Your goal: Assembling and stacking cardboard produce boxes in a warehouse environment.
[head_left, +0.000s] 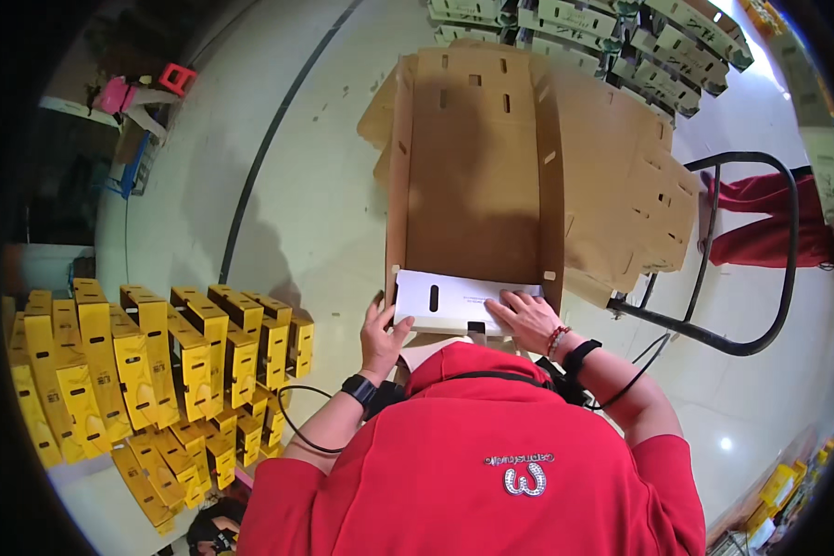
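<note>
A long, shallow cardboard tray box [473,176] lies in front of me, brown inside with slots in its walls. Its near end is a white panel [468,301] with a dark oblong hand hole. My left hand [380,338] grips the near left corner, thumb on the white panel and fingers along the outer side wall. On the right part of the panel my right hand [528,320] lies with fingers stretched out and spread, pressing on its surface. What supports the box is mostly hidden beneath it.
Flat brown cardboard sheets [621,185] lie right of the box, beside a black tubular frame [792,250]. Yellow boxes [190,361] stand in rows at left; white-green boxes [574,18] are stacked at the far end. A person in red trousers [769,222] is at right. A red stool [177,79] stands far left.
</note>
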### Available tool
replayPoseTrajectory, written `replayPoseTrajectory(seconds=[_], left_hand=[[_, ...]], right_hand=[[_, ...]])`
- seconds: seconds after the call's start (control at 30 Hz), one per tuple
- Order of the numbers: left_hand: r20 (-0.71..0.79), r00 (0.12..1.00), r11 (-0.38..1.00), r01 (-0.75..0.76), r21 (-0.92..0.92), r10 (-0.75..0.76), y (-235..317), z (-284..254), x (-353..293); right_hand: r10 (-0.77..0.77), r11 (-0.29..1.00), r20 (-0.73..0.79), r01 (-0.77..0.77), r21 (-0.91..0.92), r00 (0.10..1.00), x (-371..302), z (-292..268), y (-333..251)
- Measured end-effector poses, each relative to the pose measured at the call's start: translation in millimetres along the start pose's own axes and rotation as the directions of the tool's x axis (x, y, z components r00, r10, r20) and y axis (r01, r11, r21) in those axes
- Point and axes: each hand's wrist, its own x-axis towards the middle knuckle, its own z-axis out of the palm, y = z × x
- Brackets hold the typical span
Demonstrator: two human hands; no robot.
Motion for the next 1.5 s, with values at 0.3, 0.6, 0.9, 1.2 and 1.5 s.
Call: replayPoseTrajectory(seconds=[0.3, 0.6, 0.9, 1.2, 1.5], left_hand=[[0.020, 0.958, 0.943, -0.285, 0.175, 0.286, 35.0, -43.1, 10.4], [-0.150, 0.952, 0.963, -0.256, 0.088, 0.267, 65.6, -68.2, 16.7], [0.857, 0.509, 0.709, -0.635, 0.307, 0.084, 54.5, 16.6, 61.5], [0.939, 0.337, 0.869, -0.442, 0.224, -0.071, 8.7, 41.1, 60.8], [0.943, 0.320, 0.866, -0.441, 0.235, -0.093, 19.3, 38.9, 63.2]], right_hand=[[0.001, 0.976, 0.058, -0.013, 0.217, 0.998, -0.9, -9.9, -7.2], [0.048, 0.989, 0.081, -0.058, 0.134, 0.996, -1.4, -14.7, -7.6], [0.092, 0.989, 0.249, -0.118, 0.094, 0.964, 1.9, -12.6, -1.5], [0.090, 0.977, 0.451, -0.166, 0.132, 0.888, 15.7, -9.6, 5.3], [0.145, 0.950, 0.515, -0.264, 0.166, 0.845, 7.1, -8.4, 10.7]])
